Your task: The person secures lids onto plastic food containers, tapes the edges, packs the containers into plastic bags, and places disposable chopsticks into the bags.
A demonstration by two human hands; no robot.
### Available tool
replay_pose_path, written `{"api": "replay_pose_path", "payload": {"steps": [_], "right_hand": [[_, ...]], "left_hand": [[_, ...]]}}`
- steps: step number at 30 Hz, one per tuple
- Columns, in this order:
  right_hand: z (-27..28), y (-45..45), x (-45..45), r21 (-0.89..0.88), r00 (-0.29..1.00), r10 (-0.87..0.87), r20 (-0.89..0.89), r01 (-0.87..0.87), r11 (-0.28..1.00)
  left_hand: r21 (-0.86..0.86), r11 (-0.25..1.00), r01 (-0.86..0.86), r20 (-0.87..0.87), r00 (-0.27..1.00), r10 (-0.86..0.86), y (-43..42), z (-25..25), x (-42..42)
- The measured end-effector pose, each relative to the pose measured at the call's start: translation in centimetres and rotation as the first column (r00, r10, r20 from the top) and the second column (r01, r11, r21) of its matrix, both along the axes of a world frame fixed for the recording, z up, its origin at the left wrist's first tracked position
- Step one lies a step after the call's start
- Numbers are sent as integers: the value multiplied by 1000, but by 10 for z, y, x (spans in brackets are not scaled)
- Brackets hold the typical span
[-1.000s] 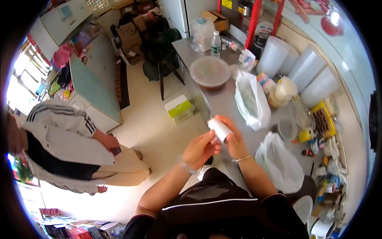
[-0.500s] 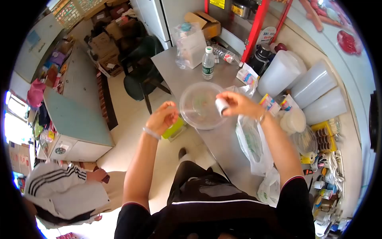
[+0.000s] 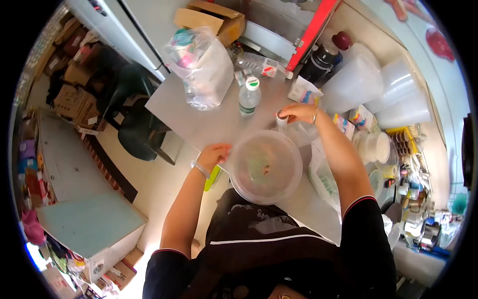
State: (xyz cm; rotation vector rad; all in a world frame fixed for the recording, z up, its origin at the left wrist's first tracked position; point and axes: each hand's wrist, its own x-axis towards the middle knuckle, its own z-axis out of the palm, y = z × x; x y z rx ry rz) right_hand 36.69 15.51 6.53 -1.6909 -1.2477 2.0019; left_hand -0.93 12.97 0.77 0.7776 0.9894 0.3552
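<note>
A large translucent round plastic bowl [image 3: 265,187] sits at the near edge of the metal table, with blurred greenish and brown bits showing in it. My right hand [image 3: 297,113] grips a small white roll [image 3: 282,121] with a dark hollow end, just beyond the bowl's far right rim. Close to the bowl's left rim, my left hand [image 3: 214,155] has its fingers loosely bent and holds nothing visible; whether the fingertips touch the rim I cannot tell. A clear plastic bottle [image 3: 247,99] with a white cap and green label stands beyond the bowl.
Behind the bottle are a full plastic bag [image 3: 209,74], an opened cardboard box [image 3: 211,22] and a lying bottle [image 3: 256,65]. Tall translucent containers [image 3: 351,84] line the right side. A white carrier bag [image 3: 321,174] lies beside my right forearm. A dark chair [image 3: 137,129] stands left.
My right hand has moved with the white roll to beyond the bowl's far rim. My left hand is nearer the rim. The view has shifted, so the bowl appears lower and closer.
</note>
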Motion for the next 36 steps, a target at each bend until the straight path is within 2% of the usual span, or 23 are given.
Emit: {"api": "replay_pose_path", "payload": {"steps": [4, 8, 11, 13, 14, 17, 20, 23, 24, 26, 29, 32, 33, 36], "right_hand": [[7, -22, 5, -49, 1000, 14, -14, -14, 999], [12, -40, 10, -29, 999, -53, -11, 53, 998], [22, -56, 11, -1, 994, -108, -9, 108, 994], [22, -71, 15, 36, 992, -124, 3, 124, 992], [24, -81, 17, 11, 983, -185, 0, 185, 983], [32, -116, 13, -13, 943, -332, 8, 333, 943], [42, -151, -3, 53, 911, -410, 49, 407, 912], [25, -199, -26, 99, 908, -417, 51, 411, 906], [24, -209, -38, 118, 903, -417, 106, 405, 907], [11, -234, -60, 115, 877, -469, 107, 457, 882], [18, -253, -92, 94, 819, -574, 2, 572, 815], [6, -266, -103, 60, 826, -561, -58, 564, 824], [0, -270, -105, 7, 808, -573, -141, 579, 815], [-1, -287, -118, -13, 804, -578, -141, 582, 813]], "left_hand": [[127, 989, 79, -31, 997, -76, -14, 9, 7], [431, 883, 185, -248, 965, -81, -6, 20, 20], [273, 908, 317, -214, 941, -263, 4, 30, 26], [247, 902, 355, -173, 932, -319, 6, 36, 22], [236, 898, 373, -153, 926, -345, 5, 38, 19], [207, 945, 253, -28, 967, -252, 4, 23, 4], [245, 956, 161, -45, 987, -155, 1, 18, -12], [249, 968, 30, -84, 996, -9, -12, 29, -20], [256, 966, -22, -75, 996, 43, -17, 27, -20], [261, 957, -127, -56, 988, 147, -29, 22, -19], [232, 950, -210, -58, 972, 229, -45, 23, -12], [209, 931, -300, -64, 945, 320, -66, 25, -4], [209, 921, -329, -79, 933, 351, -74, 23, 0], [184, 884, -429, -106, 886, 452, -102, 22, 19]]}}
